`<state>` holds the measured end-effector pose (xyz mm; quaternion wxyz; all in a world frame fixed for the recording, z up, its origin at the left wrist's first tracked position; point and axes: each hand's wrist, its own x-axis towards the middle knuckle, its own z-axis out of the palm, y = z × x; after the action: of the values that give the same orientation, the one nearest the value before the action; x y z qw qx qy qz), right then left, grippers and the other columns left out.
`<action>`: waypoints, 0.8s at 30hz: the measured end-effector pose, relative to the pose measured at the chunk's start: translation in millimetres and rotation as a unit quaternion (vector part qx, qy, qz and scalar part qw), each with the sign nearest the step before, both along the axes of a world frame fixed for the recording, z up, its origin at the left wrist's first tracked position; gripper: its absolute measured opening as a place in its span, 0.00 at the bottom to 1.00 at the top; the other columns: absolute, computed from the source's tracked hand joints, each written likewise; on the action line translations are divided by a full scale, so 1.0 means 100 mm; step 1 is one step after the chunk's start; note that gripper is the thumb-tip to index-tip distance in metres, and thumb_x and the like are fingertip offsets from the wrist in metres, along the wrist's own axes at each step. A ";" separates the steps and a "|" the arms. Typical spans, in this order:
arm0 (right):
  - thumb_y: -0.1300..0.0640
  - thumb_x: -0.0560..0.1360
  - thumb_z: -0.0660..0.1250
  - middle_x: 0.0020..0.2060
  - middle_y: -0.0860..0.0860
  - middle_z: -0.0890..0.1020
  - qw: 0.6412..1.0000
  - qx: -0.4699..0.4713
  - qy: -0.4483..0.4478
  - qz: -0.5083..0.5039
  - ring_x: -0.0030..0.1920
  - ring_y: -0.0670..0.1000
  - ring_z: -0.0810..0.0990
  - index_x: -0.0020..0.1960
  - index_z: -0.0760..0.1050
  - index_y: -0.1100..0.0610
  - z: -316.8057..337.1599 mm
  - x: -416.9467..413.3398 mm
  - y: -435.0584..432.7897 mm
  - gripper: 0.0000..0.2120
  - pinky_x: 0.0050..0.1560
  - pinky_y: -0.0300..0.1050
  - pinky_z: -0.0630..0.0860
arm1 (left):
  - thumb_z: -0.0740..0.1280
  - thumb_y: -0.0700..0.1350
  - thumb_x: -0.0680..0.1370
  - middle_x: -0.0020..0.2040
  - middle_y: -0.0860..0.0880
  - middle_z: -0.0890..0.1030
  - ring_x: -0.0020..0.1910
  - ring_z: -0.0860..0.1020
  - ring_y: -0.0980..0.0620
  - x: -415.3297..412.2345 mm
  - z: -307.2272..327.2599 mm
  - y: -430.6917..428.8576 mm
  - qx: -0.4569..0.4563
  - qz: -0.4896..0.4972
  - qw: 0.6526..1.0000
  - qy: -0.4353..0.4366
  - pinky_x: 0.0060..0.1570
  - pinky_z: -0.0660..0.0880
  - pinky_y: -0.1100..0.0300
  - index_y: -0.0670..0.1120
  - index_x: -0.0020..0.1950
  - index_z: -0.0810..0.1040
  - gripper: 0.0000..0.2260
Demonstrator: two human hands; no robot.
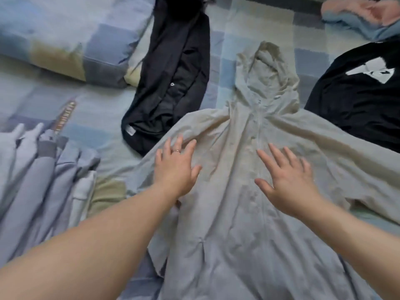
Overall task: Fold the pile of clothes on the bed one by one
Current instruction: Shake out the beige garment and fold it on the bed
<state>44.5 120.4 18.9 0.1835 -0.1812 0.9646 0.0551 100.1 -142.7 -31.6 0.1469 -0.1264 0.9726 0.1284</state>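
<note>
Both hands lie flat with fingers spread on a pale grey hoodie (238, 213) at frame centre: the left hand (176, 167) on its chest left of the zip, the right hand (287, 180) just right of it, neither gripping cloth. It lies face up on the checked bed (104, 109), hood toward the top of the frame, sleeves out to both sides. This looks like the smoothing step before any fold; next would likely be bringing a sleeve and side panel in across the chest, which calls for pinching cloth. Beside the hood lies a black garment (171, 83), at right a black printed shirt (357, 100), at far left folded blue clothes (43, 180), and at upper left a pillow (71, 40).
</note>
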 end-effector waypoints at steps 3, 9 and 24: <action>0.37 0.80 0.57 0.82 0.44 0.45 0.999 -0.022 -0.042 -0.019 0.81 0.54 0.46 0.81 0.43 0.39 -0.17 0.20 -0.90 0.35 0.77 0.58 0.48 | 0.66 0.61 0.79 0.83 0.46 0.48 0.80 0.51 0.40 0.27 -0.16 -0.87 0.068 0.084 0.993 -0.037 0.76 0.55 0.45 0.52 0.82 0.47 0.40; 0.43 0.81 0.60 0.82 0.45 0.52 0.979 -0.085 -0.156 -0.097 0.80 0.54 0.51 0.81 0.46 0.40 -0.63 0.41 -2.18 0.35 0.76 0.60 0.56 | 0.78 0.49 0.73 0.60 0.43 0.82 0.60 0.80 0.44 0.49 -0.58 -1.55 0.357 0.168 0.895 -0.208 0.62 0.75 0.53 0.41 0.66 0.77 0.26; 0.58 0.79 0.64 0.77 0.51 0.66 0.958 -0.205 -0.136 -0.148 0.74 0.57 0.67 0.81 0.52 0.44 0.02 0.02 -2.72 0.36 0.71 0.55 0.68 | 0.75 0.44 0.73 0.42 0.51 0.83 0.40 0.80 0.52 0.02 0.50 -2.54 0.380 0.161 0.909 -0.059 0.43 0.75 0.59 0.46 0.48 0.82 0.06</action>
<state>46.3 -151.7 21.2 0.2781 -0.0762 0.9370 -0.1972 102.0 -397.1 18.7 0.2186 -0.2232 0.8062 0.5024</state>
